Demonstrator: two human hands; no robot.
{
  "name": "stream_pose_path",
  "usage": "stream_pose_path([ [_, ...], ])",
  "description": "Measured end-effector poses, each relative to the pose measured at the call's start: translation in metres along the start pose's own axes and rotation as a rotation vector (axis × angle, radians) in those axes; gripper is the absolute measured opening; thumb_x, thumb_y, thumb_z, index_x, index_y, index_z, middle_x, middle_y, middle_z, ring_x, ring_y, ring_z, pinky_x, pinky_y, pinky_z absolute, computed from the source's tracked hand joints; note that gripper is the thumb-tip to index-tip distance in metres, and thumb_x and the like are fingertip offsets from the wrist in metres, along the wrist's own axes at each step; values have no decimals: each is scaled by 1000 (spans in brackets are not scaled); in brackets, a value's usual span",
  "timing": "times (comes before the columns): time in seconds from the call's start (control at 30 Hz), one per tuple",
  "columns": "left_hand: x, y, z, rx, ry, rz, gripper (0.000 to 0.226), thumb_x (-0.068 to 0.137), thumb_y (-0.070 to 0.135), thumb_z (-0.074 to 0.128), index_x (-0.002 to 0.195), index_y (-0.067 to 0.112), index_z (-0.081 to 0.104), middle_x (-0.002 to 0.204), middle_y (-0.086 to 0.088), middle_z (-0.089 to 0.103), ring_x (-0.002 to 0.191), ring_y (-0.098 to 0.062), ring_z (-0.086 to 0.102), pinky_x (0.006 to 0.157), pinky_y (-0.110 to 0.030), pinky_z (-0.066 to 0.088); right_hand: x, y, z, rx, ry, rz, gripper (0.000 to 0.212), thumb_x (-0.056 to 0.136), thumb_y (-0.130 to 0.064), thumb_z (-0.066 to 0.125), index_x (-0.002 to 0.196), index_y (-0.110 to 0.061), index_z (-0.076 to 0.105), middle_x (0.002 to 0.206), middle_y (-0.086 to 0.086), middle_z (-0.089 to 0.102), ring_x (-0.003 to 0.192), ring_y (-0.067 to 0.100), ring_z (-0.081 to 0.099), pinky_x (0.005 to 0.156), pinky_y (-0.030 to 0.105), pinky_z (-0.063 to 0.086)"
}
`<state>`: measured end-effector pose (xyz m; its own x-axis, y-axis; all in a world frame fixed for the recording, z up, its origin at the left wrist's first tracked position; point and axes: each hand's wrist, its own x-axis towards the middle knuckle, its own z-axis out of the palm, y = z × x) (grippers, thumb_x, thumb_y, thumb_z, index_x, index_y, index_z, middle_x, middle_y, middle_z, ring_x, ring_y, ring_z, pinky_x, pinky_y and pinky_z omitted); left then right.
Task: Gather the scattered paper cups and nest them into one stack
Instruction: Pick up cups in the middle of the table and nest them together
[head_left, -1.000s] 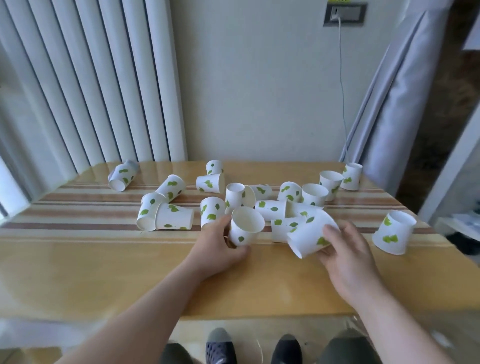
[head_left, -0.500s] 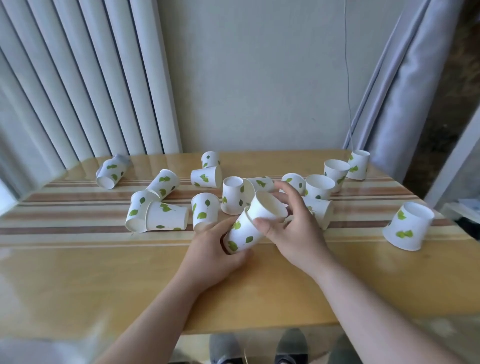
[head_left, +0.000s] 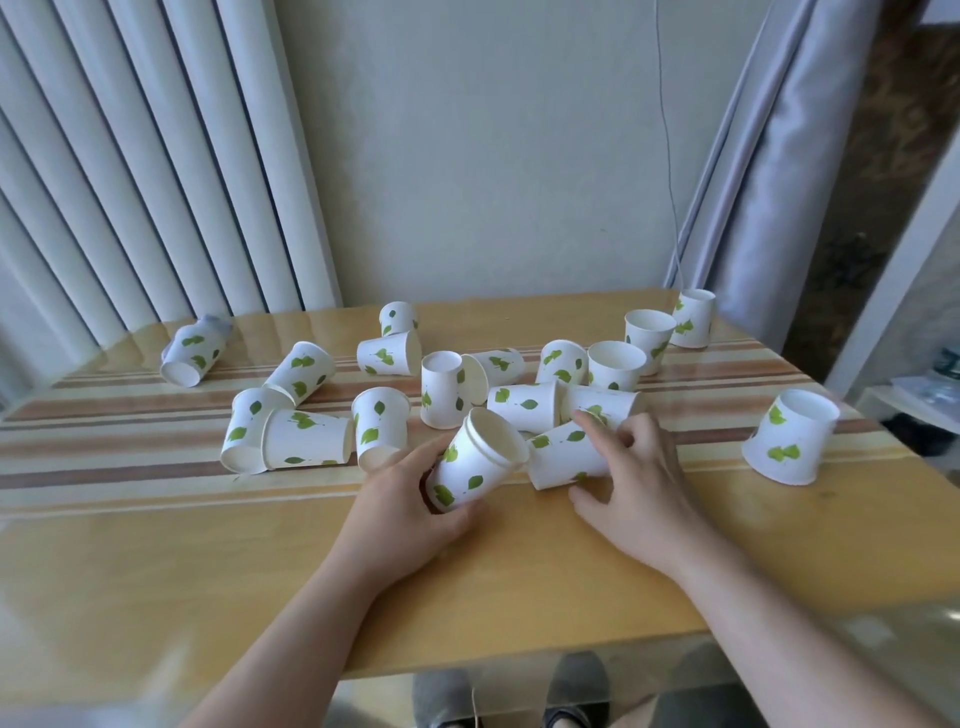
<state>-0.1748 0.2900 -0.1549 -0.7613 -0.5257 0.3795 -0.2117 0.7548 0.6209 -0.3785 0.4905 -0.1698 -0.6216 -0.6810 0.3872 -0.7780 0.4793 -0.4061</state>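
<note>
Now: left hand (head_left: 410, 499) fingers curled around nested cups (head_left: 472, 462); right hand (head_left: 631, 478) fingers spread over a lying cup (head_left: 563, 454).

Nested pair tilted, two rims showing, mouth up and away, near table (head_left: 208, 571) centre front. Right grip not confirmed: cannot tell. Other cups scattered behind, upright, inverted or sideways; one inverted cup (head_left: 789, 441) apart at right.
</note>
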Motion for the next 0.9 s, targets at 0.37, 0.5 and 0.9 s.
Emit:
stream_pose_path([
  [0.37,-2,-3,-2,-12,-25,-22,71,79,43,87,144,46,60,101,24,66,103,9,59,75,-2,42,-10,-1,-3,-10,142,-135,71,66,-24,89,123,-38,49,147,-17,56,124,24,41,93,52,51],
  [0.5,-2,-4,-2,-12,-29,-23,69,79,43,87,143,46,60,101,24,65,103,10,58,75,-4,43,-10,1,-4,76,146,-155,76,67,-15,86,130,-36,49,137,-10,47,129,25,43,101,46,46],
  [0.9,-2,0,-4,-15,-37,-29,64,81,42,86,140,45,62,97,27,61,100,15,56,73,-5,41,-6,-4,-21,637,295,148,68,82,-1,83,124,-42,49,126,-6,58,100,4,64,84,26,53],
])
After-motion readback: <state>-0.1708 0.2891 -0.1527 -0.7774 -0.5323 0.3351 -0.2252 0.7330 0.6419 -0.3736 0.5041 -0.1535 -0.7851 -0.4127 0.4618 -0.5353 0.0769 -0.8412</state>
